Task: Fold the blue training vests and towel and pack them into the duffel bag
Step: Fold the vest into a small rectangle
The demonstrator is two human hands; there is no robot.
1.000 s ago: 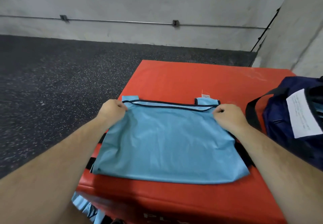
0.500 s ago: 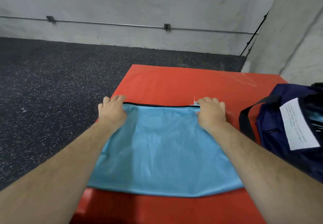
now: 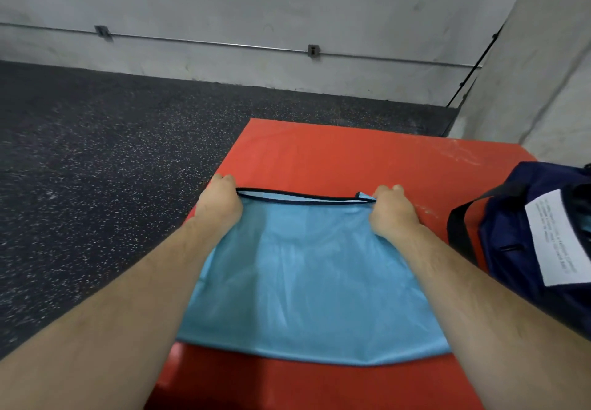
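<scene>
1. Head view, the fold: a second ago the shoulder straps of my light blue fabric training vest (image 3: 307, 281) still poked out past the far edge. Now they're covered. Only one black-trimmed hem runs between my hands, so the halving looks done.
2. Head view, my hands: half a second back both palms lay flat, pressing that far edge down. Now my left hand (image 3: 219, 206) and right hand (image 3: 392, 216) have bunched up again. My fingers (image 3: 224, 179) are curled over the two far corners and seem to grip the cloth, though the tips are hidden behind my knuckles.
3. Head view, where it lies: the vest sits spread on the red vinyl padded block (image 3: 351, 154), with its near edge close to the block's front.
4. Head view, the goal: the navy blue duffel bag (image 3: 511, 250) stands on the same block, just right of my right forearm. Its white paper label (image 3: 558, 237) faces up.
5. What it means: pressing has given way to gripping, so I reckon I'm set for a second fold or a lift towards the bag. The thin cloth may slip as it moves. No towel in sight here.
</scene>
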